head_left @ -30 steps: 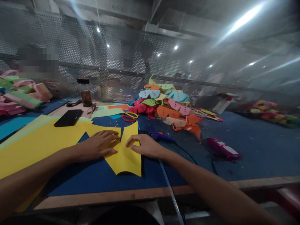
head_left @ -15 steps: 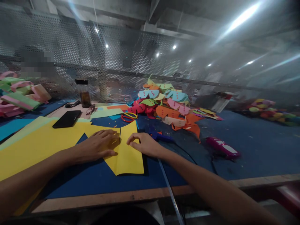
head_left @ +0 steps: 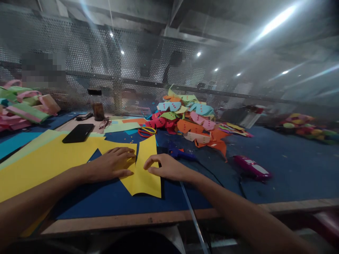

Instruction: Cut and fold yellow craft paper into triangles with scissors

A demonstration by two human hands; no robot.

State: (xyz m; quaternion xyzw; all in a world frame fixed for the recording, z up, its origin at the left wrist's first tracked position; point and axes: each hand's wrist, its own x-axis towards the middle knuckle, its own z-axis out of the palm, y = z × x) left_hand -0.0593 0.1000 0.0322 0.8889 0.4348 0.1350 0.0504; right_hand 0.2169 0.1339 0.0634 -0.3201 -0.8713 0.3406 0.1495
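Note:
A yellow paper sheet (head_left: pixel 148 183) lies on the blue tabletop, creased down its middle. From its top edge a slit runs partway down along the crease. My left hand (head_left: pixel 116 164) rests flat on the part left of the slit, fingers stretched out. On the right part, my right hand (head_left: pixel 164 167) has thumb and forefinger curled together on the paper near the slit. That right part bows up a little. A blue glue gun (head_left: pixel 182 153) lies just beyond my right hand.
Larger yellow sheets (head_left: pixel 53 158) and a black phone (head_left: pixel 78 133) are at left, near a lidded jar (head_left: pixel 97 106). Scissors (head_left: pixel 147 131) lie before a pile of colourful paper cutouts (head_left: pixel 193 120). A purple device (head_left: pixel 251 167) with a cord sits at right.
The slit between the two parts of the yellow sheet is wider and reaches slightly lower. My right hand has shifted slightly down; my left hand stays on the paper.

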